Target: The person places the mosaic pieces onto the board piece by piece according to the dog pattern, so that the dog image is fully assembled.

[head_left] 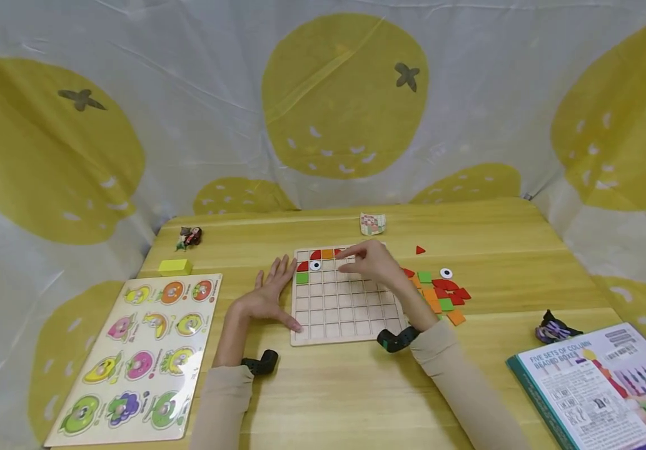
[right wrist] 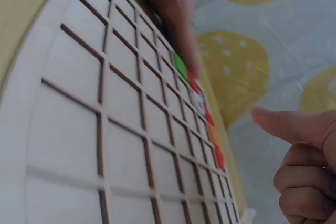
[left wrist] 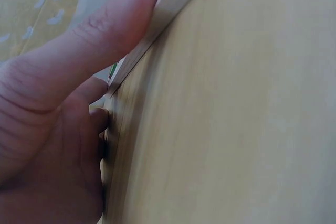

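Note:
A wooden grid board (head_left: 351,306) lies on the table. My left hand (head_left: 266,297) spreads along its left side, thumb on the lower left corner and fingertips at the upper left edge. Over the upper rows hangs my right hand (head_left: 376,262), thumb and index finger apart with no piece showing between them; the right wrist view shows its other fingers (right wrist: 304,182) curled. Pieces fill cells near the board's top left: red rounded pieces (head_left: 316,255), an orange square (head_left: 328,254), a white eye disc (head_left: 315,265) and a green square (head_left: 302,277). Another red piece (right wrist: 219,158) sits past the orange one.
Loose red pieces (head_left: 451,289), orange squares (head_left: 456,317), green squares and an eye disc (head_left: 446,273) lie right of the board. A fruit puzzle (head_left: 148,356) and yellow block (head_left: 174,267) lie left. A box (head_left: 598,381) stands front right, and a small card (head_left: 373,224) behind.

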`<action>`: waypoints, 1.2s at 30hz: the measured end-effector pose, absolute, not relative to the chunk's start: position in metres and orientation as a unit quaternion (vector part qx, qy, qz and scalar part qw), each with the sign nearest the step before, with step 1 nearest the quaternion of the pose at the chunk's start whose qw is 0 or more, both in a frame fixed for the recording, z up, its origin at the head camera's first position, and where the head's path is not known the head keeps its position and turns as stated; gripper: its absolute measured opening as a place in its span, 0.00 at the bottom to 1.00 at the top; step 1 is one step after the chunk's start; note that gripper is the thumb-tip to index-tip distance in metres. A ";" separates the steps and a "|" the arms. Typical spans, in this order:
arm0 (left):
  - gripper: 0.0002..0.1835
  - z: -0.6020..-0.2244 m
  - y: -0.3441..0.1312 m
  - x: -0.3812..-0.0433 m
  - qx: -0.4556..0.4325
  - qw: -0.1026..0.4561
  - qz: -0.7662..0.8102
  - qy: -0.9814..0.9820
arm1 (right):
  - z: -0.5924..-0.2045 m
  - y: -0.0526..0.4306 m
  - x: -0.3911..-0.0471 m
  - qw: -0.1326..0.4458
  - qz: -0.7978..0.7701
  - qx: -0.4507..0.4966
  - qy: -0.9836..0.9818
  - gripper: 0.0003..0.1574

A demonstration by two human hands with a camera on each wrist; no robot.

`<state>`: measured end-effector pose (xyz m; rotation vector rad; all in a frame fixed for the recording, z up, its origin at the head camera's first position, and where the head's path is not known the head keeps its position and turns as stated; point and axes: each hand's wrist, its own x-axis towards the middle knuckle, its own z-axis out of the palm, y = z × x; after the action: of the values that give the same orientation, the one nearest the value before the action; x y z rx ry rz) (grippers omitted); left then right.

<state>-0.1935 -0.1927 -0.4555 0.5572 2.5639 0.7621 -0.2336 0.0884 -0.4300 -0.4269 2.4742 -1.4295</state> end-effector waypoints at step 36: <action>0.78 -0.458 -0.195 -0.195 0.211 0.196 0.278 0.916 | -0.456 0.219 -0.248 0.160 -0.461 0.009 0.873 0.22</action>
<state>-0.1949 -0.1949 -0.4582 0.5910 2.5672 0.7794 -0.2477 0.2191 -0.4563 0.0246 2.4933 -1.3182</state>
